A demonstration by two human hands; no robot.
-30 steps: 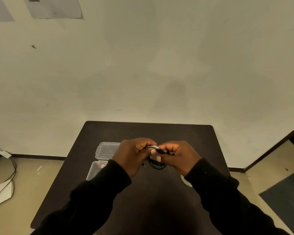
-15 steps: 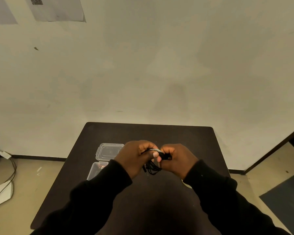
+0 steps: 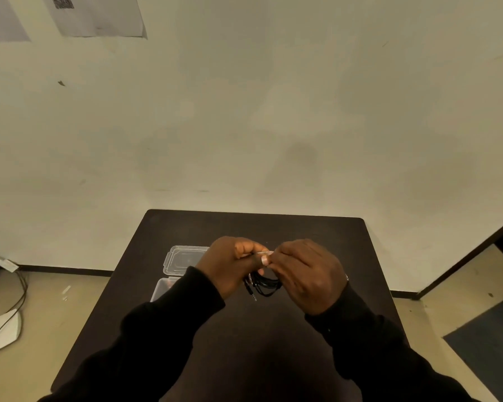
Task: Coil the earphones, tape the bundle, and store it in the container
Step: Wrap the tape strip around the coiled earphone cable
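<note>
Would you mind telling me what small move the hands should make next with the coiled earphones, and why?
Probably wrap the pale strip around the bundle. Both the left hand and right hand pinch the coiled black earphones above the dark table, with what looks like tape stretched between the fingertips. The clear container sits open at left, its lid beside it.

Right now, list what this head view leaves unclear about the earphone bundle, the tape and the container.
- Earphone bundle: its top sits between the left hand and right hand; earbuds hidden.
- Tape: only a thin pale strip between the fingertips, too small to confirm.
- Container: left sleeve covers its near part; contents unclear.
- Lid: right edge behind the left hand.
</note>
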